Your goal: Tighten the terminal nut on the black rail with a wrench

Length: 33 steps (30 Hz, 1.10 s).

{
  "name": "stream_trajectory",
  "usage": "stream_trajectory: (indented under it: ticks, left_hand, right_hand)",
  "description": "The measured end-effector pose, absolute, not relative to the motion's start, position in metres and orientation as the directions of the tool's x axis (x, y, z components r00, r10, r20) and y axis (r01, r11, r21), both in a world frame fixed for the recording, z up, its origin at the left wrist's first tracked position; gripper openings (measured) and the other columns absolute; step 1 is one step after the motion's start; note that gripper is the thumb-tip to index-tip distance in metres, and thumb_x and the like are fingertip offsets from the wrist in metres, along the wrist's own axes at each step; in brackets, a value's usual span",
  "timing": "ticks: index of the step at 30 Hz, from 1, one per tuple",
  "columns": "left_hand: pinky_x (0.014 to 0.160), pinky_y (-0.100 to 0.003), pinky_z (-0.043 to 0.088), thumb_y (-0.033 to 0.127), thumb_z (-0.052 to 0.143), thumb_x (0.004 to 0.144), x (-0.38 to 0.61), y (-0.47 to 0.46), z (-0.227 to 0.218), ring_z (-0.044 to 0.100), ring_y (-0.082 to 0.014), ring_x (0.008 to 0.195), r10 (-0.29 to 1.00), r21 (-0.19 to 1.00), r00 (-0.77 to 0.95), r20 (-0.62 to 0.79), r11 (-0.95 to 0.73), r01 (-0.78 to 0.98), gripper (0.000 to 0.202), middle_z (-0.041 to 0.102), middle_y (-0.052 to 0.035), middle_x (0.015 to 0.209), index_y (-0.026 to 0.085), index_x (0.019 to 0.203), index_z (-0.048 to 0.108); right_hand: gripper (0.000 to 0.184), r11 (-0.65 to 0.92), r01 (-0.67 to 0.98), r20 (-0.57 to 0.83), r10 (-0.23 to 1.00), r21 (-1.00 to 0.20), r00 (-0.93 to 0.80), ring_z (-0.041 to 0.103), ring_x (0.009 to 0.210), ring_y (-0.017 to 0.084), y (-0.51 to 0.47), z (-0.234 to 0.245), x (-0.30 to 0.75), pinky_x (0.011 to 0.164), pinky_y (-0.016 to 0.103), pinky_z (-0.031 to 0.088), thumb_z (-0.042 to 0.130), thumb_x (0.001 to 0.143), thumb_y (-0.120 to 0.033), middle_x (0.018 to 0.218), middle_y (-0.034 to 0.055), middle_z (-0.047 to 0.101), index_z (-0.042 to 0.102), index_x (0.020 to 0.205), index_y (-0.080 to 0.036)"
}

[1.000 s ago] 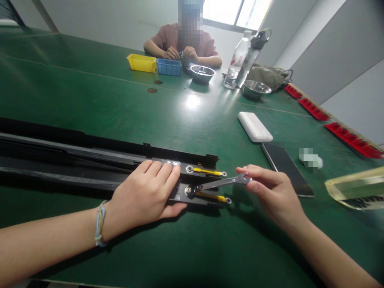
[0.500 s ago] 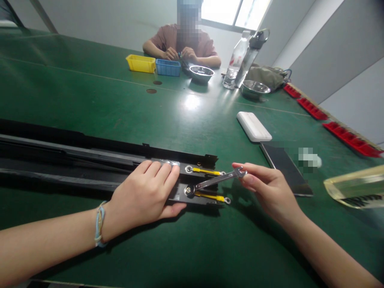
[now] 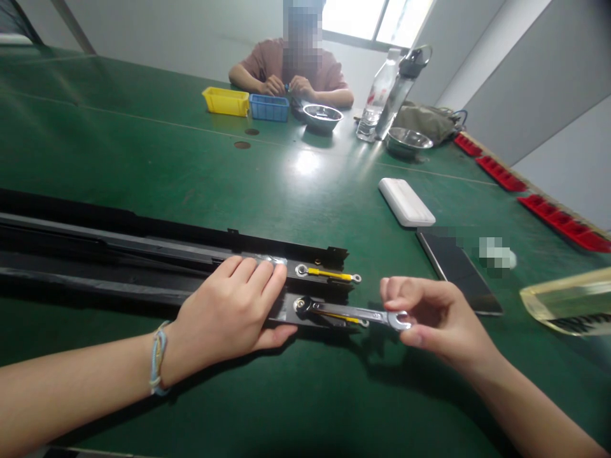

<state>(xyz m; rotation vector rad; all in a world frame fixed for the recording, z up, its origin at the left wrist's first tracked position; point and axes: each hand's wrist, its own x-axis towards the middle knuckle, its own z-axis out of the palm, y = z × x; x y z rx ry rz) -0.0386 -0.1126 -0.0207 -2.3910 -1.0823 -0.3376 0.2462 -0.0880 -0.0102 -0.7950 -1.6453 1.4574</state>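
Note:
A pair of long black metal rails [image 3: 157, 270] lies across the left of the table. My left hand [image 3: 238, 302] is closed over them near their right end, fingers on top and thumb along the near edge. The ring end of a silver combination wrench [image 3: 353, 312] sits on a nut at the end of the nearer rail. My right hand [image 3: 439, 318] has the wrench's open end between thumb and fingers. One yellow-sleeved cable with ring lugs [image 3: 331, 274] is attached at the farther rail; a second yellow cable [image 3: 351, 319] is partly hidden beneath the wrench.
Beyond my right hand lie a dark phone-like slab [image 3: 458, 270] and a white power bank [image 3: 407, 202]. Farther back are a yellow bin [image 3: 226, 102], a blue bin [image 3: 270, 109], metal bowls [image 3: 323, 118] and bottles [image 3: 377, 102]. A person [image 3: 291, 70] sits opposite. Red trays [image 3: 563, 222] line the right edge.
The wrench's free end has swung toward me, clockwise, with my right hand moving along with it. My left hand stays where it was on the rails.

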Motion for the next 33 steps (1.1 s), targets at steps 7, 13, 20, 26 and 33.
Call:
stream_trajectory:
  ticks: [7, 13, 20, 26, 33]
  left_hand:
    - [0.063, -0.040, 0.049, 0.053, 0.035, 0.091, -0.040, -0.112, -0.020, 0.061, -0.0284, 0.072, 0.639, -0.323, 0.653, 0.408, -0.568, 0.757, 0.059, 0.066, -0.0140, 0.084, 0.004, 0.104, 0.064]
    - [0.064, -0.041, 0.049, 0.054, 0.035, 0.091, -0.040, -0.113, -0.020, 0.061, -0.0285, 0.073, 0.639, -0.325, 0.654, 0.405, -0.567, 0.757, 0.059, 0.066, -0.0140, 0.085, 0.004, 0.104, 0.064]
    - [0.062, -0.040, 0.048, 0.053, 0.036, 0.090, -0.039, -0.113, -0.019, 0.060, -0.0281, 0.071, 0.639, -0.328, 0.653, 0.406, -0.565, 0.757, 0.056, 0.066, -0.0134, 0.084, 0.006, 0.101, 0.064]
    - [0.062, -0.040, 0.048, 0.053, 0.038, 0.090, -0.042, -0.115, -0.018, 0.061, -0.0283, 0.073, 0.642, -0.326, 0.653, 0.401, -0.567, 0.757, 0.056, 0.066, -0.0139, 0.085, 0.005, 0.102, 0.064]
    - [0.063, -0.040, 0.048, 0.053, 0.038, 0.090, -0.045, -0.117, -0.018, 0.061, -0.0280, 0.075, 0.647, -0.306, 0.650, 0.398, -0.575, 0.759, 0.057, 0.066, -0.0150, 0.086, 0.004, 0.104, 0.064]
  right_hand:
    - [0.022, 0.257, -0.050, 0.239, 0.786, -0.965, -0.570, 0.043, 0.056, 0.012, -0.090, -0.009, 0.240, 0.052, 0.028, 0.029, 0.087, 0.065, -0.035, 0.058, -0.0038, 0.053, 0.071, 0.070, -0.022]
    - [0.020, 0.294, -0.038, 0.262, 0.779, -0.955, -0.570, 0.044, 0.056, 0.013, -0.091, -0.008, 0.241, 0.052, 0.029, 0.030, 0.087, 0.066, -0.035, 0.057, -0.0030, 0.054, 0.073, 0.072, -0.022]
    - [0.015, 0.258, -0.002, 0.230, 0.859, -0.966, -0.458, 0.049, 0.061, 0.016, -0.088, -0.007, 0.243, 0.054, 0.030, 0.037, 0.082, 0.073, -0.034, 0.063, 0.0002, 0.059, 0.080, 0.087, -0.028]
    - [0.014, 0.207, 0.065, 0.172, 0.920, -0.976, -0.352, 0.057, 0.072, 0.017, -0.086, -0.008, 0.243, 0.060, 0.028, 0.045, 0.078, 0.077, -0.036, 0.082, 0.0029, 0.065, 0.081, 0.090, -0.033]
    - [0.020, 0.163, 0.159, 0.118, 0.959, -0.974, -0.259, 0.056, 0.075, 0.018, -0.081, -0.015, 0.241, 0.062, 0.029, 0.043, 0.075, 0.079, -0.037, 0.085, 0.0036, 0.064, 0.081, 0.098, -0.031]
